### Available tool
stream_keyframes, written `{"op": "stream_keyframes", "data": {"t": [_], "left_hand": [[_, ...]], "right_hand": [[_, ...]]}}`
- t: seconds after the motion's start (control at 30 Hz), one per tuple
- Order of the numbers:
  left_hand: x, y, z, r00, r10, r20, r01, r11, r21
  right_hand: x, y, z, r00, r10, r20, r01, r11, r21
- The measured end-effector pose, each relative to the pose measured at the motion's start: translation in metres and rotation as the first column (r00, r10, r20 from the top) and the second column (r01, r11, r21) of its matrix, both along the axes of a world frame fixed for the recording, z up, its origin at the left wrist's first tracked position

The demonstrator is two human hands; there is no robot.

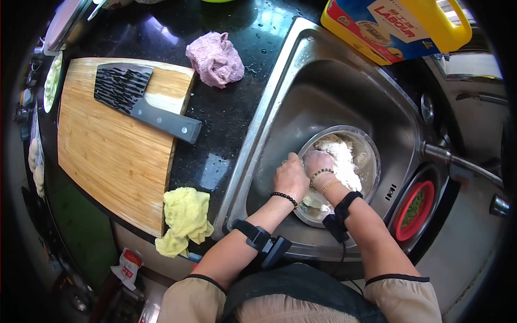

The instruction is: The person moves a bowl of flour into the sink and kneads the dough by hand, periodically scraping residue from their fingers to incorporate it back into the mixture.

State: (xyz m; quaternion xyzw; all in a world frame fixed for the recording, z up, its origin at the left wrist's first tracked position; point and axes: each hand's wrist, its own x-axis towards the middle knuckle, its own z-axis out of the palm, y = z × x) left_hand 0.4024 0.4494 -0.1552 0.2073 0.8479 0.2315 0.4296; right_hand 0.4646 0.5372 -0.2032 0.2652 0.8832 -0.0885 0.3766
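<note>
A round metal bowl [369, 175] rests in the sink and holds a white, floury mass [344, 161]. My left hand [292, 176] is closed at the bowl's left rim, its fingers curled over the edge. Inside the bowl, my right hand [319, 162] presses down into the left side of the white mass. The fingers of that hand are blurred and partly hidden, so their grip does not show. Some of the white stuff lies below the right wrist, against the bowl's near wall.
Around the bowl stands the steel sink [280, 121], its faucet [458, 161] at the right. A cleaver [145, 102] lies on a wooden board [113, 145]. Pink cloth [215, 59], yellow cloth [186, 218], a yellow jug [398, 27] and a red basket of greens [413, 210] surround the sink.
</note>
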Motion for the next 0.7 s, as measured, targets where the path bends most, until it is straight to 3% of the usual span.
{"op": "stream_keyframes", "data": {"t": [0.07,0.13,0.2,0.27,0.3,0.33,0.4,0.47,0.53,0.57,0.67,0.7], "left_hand": [[0.002,-0.001,0.003,0.999,-0.021,0.046,0.023,0.999,-0.037],[0.003,-0.002,-0.001,0.998,-0.038,-0.043,0.039,0.999,0.038],[0.001,-0.002,-0.002,0.998,-0.035,-0.05,0.037,0.999,0.022],[-0.002,0.001,0.004,0.998,-0.039,0.045,0.041,0.998,-0.045],[-0.001,0.001,0.002,0.998,-0.052,0.017,0.053,0.998,-0.024],[0.0,0.001,0.002,0.998,-0.059,0.022,0.059,0.998,-0.01],[-0.001,0.001,0.002,0.998,-0.059,0.015,0.059,0.998,-0.012],[-0.002,0.001,0.003,0.998,-0.055,0.013,0.055,0.998,-0.029],[-0.002,0.002,0.004,0.997,-0.064,0.033,0.066,0.996,-0.062],[-0.002,0.002,0.004,0.997,-0.066,0.04,0.069,0.995,-0.071],[-0.003,0.003,0.005,0.997,-0.059,0.045,0.063,0.994,-0.089],[-0.004,0.002,0.006,0.996,-0.08,0.046,0.084,0.994,-0.076]], "right_hand": [[0.008,0.001,-0.005,0.999,0.04,-0.017,-0.04,0.999,0.012],[0.008,0.004,0.006,0.994,0.08,-0.068,-0.081,0.997,-0.012],[0.022,0.006,0.029,0.994,0.008,-0.108,-0.018,0.996,-0.093],[0.049,0.012,0.05,0.918,0.097,-0.385,-0.161,0.977,-0.137],[0.059,0.017,0.062,0.922,-0.038,-0.386,-0.063,0.967,-0.246],[0.069,0.024,0.067,0.924,-0.039,-0.381,-0.056,0.971,-0.234],[0.086,0.041,0.074,0.763,-0.281,-0.582,0.21,0.959,-0.188],[0.101,0.063,0.063,0.779,-0.413,-0.472,0.368,0.91,-0.19],[0.105,0.075,0.048,0.708,-0.655,-0.263,0.576,0.751,-0.322],[0.115,0.084,0.015,0.644,-0.733,-0.221,0.602,0.663,-0.444],[0.075,0.086,0.015,0.708,-0.691,-0.147,0.609,0.702,-0.369],[0.072,0.089,0.01,0.653,-0.738,-0.172,0.505,0.593,-0.627]]}}
